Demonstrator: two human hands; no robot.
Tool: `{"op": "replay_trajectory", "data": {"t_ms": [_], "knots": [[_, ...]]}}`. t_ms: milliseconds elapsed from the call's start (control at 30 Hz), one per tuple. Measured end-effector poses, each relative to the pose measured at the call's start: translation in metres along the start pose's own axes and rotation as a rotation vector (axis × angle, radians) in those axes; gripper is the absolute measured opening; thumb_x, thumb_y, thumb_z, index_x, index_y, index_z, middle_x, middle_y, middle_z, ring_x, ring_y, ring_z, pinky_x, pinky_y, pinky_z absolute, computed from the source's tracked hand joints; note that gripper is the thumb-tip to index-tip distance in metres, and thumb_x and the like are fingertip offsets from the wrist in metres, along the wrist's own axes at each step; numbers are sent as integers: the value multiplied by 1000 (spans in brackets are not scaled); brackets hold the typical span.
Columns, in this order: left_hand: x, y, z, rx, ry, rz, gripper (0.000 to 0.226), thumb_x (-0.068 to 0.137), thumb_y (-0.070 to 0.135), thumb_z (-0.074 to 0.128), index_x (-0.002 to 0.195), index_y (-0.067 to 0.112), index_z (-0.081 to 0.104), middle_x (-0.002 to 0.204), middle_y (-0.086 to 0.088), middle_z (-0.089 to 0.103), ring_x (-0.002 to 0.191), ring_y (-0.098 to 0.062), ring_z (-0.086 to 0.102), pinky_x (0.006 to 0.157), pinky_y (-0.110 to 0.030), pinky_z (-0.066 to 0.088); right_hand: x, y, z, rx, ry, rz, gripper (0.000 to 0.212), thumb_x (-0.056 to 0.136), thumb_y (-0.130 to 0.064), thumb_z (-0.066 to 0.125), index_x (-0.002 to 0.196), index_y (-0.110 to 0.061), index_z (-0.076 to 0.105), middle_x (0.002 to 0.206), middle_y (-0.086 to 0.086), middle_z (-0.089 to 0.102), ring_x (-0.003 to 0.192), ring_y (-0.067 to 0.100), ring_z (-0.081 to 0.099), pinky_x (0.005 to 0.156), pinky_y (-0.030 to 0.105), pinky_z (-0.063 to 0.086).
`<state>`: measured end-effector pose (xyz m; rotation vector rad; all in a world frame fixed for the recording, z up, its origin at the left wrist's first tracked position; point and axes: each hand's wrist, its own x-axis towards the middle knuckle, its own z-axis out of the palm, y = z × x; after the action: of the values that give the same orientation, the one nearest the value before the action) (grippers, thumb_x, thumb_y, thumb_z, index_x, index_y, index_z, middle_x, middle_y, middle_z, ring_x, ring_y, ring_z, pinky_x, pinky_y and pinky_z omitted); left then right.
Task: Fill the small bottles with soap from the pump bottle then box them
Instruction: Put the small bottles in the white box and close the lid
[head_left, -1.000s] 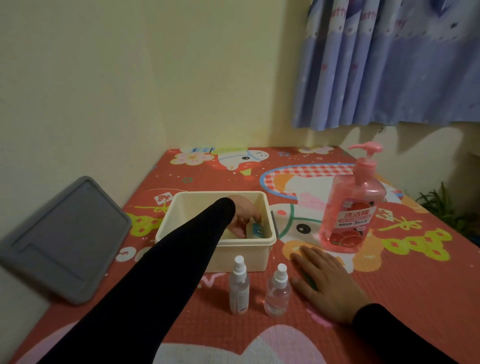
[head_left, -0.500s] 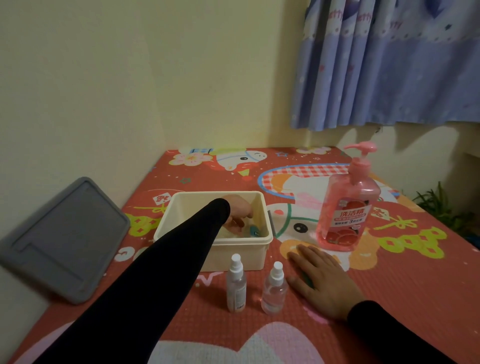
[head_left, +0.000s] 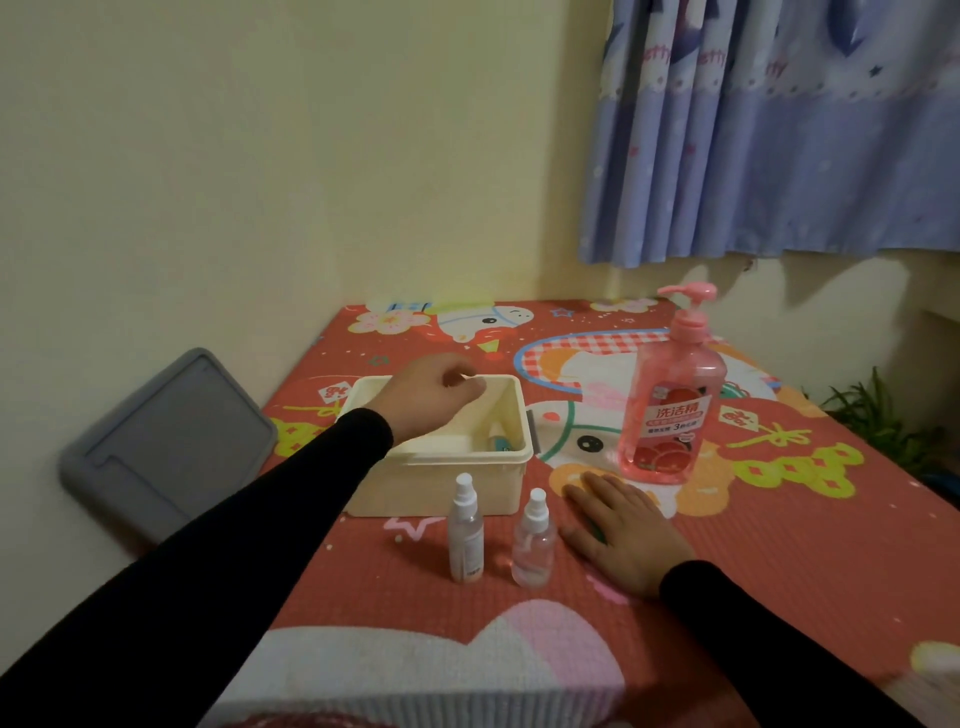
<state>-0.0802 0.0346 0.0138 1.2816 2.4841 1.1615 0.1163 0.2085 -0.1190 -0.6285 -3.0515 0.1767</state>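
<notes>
Above the cream plastic box (head_left: 436, 483) my left hand (head_left: 428, 397) hangs with curled fingers, holding nothing I can see. My right hand (head_left: 621, 532) lies flat and open, just beside two small clear spray bottles (head_left: 534, 543) standing upright, so it is nearer them.

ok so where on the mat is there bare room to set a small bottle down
Bare mat lies right of the pump bottle, out to the mat's edge, and behind the box toward the wall. It is crowded in front of the box: the tall spray bottle, round spray bottle and flat right hand sit close together.
</notes>
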Motion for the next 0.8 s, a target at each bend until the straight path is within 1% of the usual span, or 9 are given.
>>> {"op": "replay_trajectory", "data": {"t_ms": [133,233,300,400,467,533,600,700,800], "knots": [[-32,-5,-10,-96,-3,11,26,89,46,60,103,25,66,100,4,67,94,-15,64,84,-37,54,0,1,2,-6,-8,-6,103,65,-82,-11,152,-35,16,163,0,9,150,19,6,120,37,3],[-56,-10,-9,-82,-31,10,30,86,48,63,108,26,66,101,10,67,95,-6,62,83,-25,49,2,4,5,-19,-5,-6,77,86,-74,10,152,-35,16,163,1,9,150,19,6,120,37,3],[-73,-11,-5,-81,-56,-10,34,84,46,67,112,27,64,101,9,66,95,-3,61,80,-16,46,1,4,5,-21,-5,-8,72,90,-71,15,152,-35,16,163,1,9,150,20,7,120,37,4],[-92,-16,7,-162,-99,-71,43,78,37,77,116,26,59,106,4,63,98,-8,62,80,-14,49,0,3,4,-30,-5,-6,83,83,-78,5,152,-34,16,163,2,10,150,21,7,121,39,6],[-103,-20,16,-195,-123,-70,46,76,33,80,115,26,58,109,3,63,100,-10,63,83,-18,52,2,4,6,-38,-12,-7,104,67,-85,-15,152,-33,15,162,2,10,150,21,7,121,40,7],[-108,-23,25,-198,-141,-37,42,76,33,79,112,28,58,108,8,65,99,-5,63,85,-23,53,6,7,11,-64,-25,-18,117,58,-85,-29,152,-33,15,163,1,10,150,22,5,121,43,7],[-112,-24,31,-193,-121,-18,31,79,30,77,105,32,59,105,14,66,97,-2,63,85,-23,50,9,10,16,-58,-14,-24,116,59,-85,-29,152,-33,17,162,-1,12,150,21,5,121,43,6],[-113,-24,35,-170,-103,0,22,83,29,72,98,37,60,103,16,66,97,-2,62,87,-25,51,8,10,17,-22,47,-12,103,70,-82,-17,152,-32,22,161,-4,17,150,18,8,122,41,5],[-110,-24,32,-130,-90,16,14,84,30,71,91,35,60,97,14,67,91,-4,63,82,-24,50,5,6,11,-36,31,-23,114,63,-85,-24,152,-30,20,162,1,15,150,21,9,121,40,7]]}}
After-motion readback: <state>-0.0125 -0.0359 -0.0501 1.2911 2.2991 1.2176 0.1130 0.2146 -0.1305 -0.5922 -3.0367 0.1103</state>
